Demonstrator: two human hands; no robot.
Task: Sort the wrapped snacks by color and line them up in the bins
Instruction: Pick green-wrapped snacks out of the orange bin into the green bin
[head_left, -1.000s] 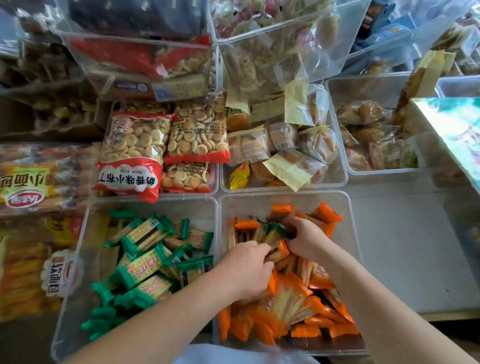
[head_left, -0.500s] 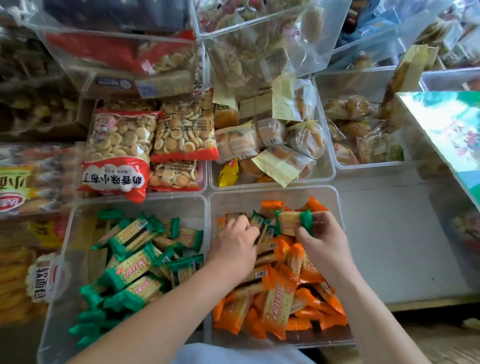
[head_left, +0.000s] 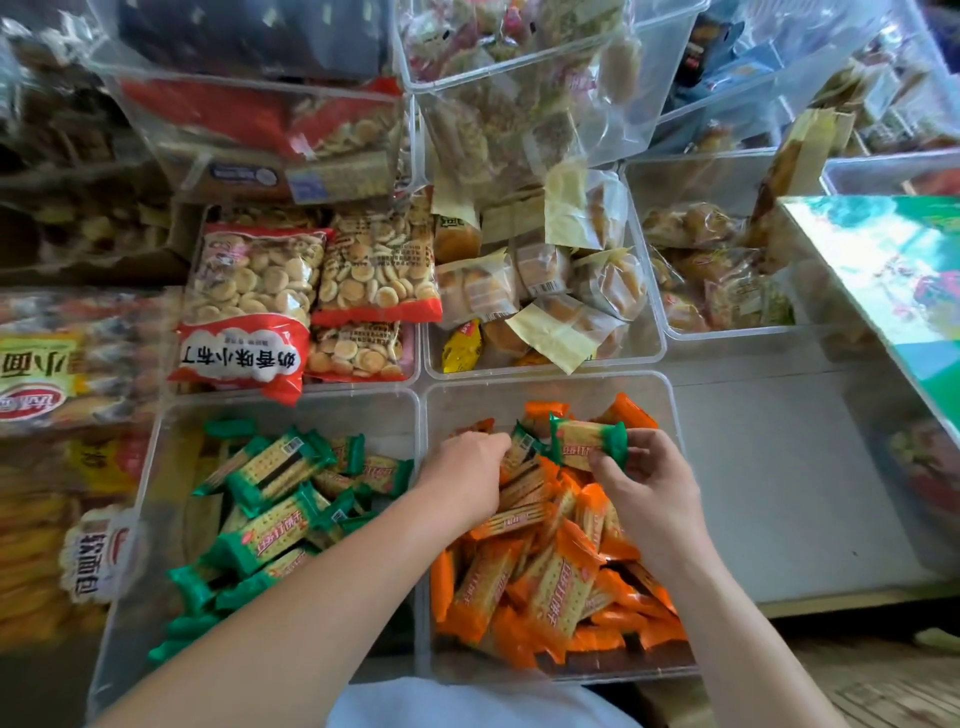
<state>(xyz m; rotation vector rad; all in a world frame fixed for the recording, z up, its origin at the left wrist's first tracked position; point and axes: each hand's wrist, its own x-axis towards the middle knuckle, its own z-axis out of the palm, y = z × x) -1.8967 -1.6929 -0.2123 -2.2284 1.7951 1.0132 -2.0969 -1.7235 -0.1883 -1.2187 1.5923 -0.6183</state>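
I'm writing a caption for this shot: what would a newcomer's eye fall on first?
The near right clear plastic bin, heaped with orange-wrapped cracker packs, stands out most. The right hand pinches a stray green-wrapped cracker pack above the heap, while the left hand reaches in beside it. The neighbouring clear bin on the left holds a pile of green-wrapped packs.

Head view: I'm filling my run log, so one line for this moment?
right hand: pinches green snack over orange-snack bin | left hand: fingers among orange snacks, grip unclear
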